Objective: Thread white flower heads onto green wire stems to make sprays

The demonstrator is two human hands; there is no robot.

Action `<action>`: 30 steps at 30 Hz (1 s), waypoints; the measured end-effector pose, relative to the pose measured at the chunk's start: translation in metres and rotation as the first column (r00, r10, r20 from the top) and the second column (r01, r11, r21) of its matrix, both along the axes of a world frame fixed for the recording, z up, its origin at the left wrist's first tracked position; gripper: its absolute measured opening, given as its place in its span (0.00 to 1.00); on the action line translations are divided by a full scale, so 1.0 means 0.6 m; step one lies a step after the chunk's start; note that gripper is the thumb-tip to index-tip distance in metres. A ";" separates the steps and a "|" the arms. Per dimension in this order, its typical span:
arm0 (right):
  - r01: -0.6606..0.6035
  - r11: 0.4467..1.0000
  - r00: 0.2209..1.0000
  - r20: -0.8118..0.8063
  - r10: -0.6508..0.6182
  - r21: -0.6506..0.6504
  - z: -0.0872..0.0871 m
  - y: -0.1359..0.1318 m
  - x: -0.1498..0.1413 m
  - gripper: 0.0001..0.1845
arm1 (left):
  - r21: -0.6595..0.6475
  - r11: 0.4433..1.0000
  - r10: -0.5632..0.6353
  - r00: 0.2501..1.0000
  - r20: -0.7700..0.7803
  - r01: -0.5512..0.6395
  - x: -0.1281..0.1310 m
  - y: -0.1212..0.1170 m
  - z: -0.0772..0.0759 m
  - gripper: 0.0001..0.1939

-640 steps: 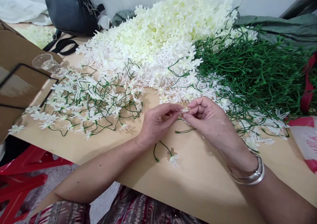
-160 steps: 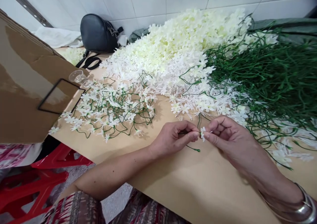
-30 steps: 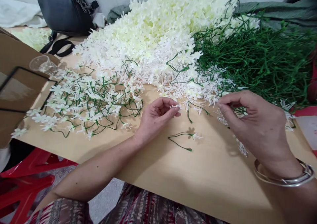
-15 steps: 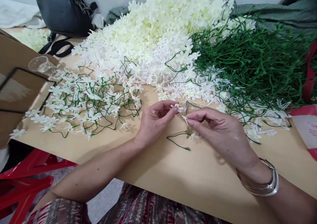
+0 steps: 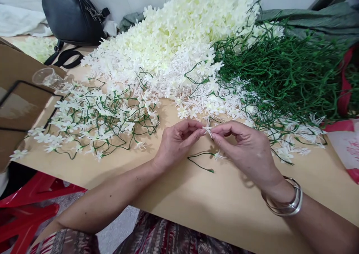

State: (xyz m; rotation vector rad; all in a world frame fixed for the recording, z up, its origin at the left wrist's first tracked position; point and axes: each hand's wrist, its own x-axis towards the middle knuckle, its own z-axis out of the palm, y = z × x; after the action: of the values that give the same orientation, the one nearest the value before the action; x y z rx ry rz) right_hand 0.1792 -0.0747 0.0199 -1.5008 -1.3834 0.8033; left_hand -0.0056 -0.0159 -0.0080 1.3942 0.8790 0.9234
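Observation:
My left hand (image 5: 178, 143) is closed in a pinch on a small white artificial flower (image 5: 206, 128). Opposite it, the thumb and forefinger of my right hand (image 5: 248, 149) pinch a thin white stamen piece (image 5: 209, 132), which meets the flower between my fingertips. How far the two fit together is too small to make out. Just below the hands, a bent green stem (image 5: 199, 166) with a white tip lies on the table. A dark stem lies partly behind my fingers.
Finished-looking stemmed flowers (image 5: 106, 115) spread at left on the table (image 5: 179, 194). Behind rises a heap of white blossoms (image 5: 179, 33), with loose white stamens (image 5: 171, 82) before it. Green stems (image 5: 288, 74) pile at right. A black bag (image 5: 73, 16), plastic cup (image 5: 47, 78) and cardboard box (image 5: 21, 70) stand left.
My right hand has moved left, bringing the stamen piece from a small gap into contact with the flower in my left hand. The view has shifted slightly.

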 end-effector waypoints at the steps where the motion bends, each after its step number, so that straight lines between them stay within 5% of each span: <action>1: 0.002 1.000 1.000 0.002 -0.002 0.006 0.000 0.001 0.000 0.03 | 0.016 1.000 -0.007 1.000 -0.008 0.008 0.000 -0.001 -0.001 0.18; 8: 0.038 0.999 0.999 0.007 -0.038 0.024 -0.001 -0.001 -0.011 0.03 | 0.232 0.972 0.006 0.994 -0.106 0.019 0.000 -0.010 -0.001 0.11; 16: -0.025 0.997 0.974 -0.226 0.008 -0.074 -0.018 -0.002 -0.003 0.15 | 0.382 0.921 -0.007 0.984 -0.175 0.074 -0.003 -0.012 0.011 0.07; 23: 0.035 0.996 0.999 0.001 -0.035 0.076 -0.011 0.003 0.009 0.05 | 0.365 0.928 -0.028 0.991 -0.129 0.074 0.000 -0.010 0.009 0.10; 27: 0.054 0.991 0.998 0.010 -0.055 0.124 -0.016 0.012 0.023 0.04 | 0.603 0.796 0.049 0.987 -0.154 0.055 -0.008 -0.003 0.021 0.09; 30: 0.066 0.994 0.998 -0.014 -0.065 0.092 -0.020 0.017 0.036 0.04 | 0.698 0.676 -0.116 0.969 -0.217 0.237 -0.020 0.001 0.036 0.05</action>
State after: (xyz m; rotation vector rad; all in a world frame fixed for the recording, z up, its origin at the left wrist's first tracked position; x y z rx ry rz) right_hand 0.2008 -0.0643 0.0079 -1.4604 -1.3382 0.6965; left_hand -0.0178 -0.0154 0.0139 2.2228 0.4659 1.0711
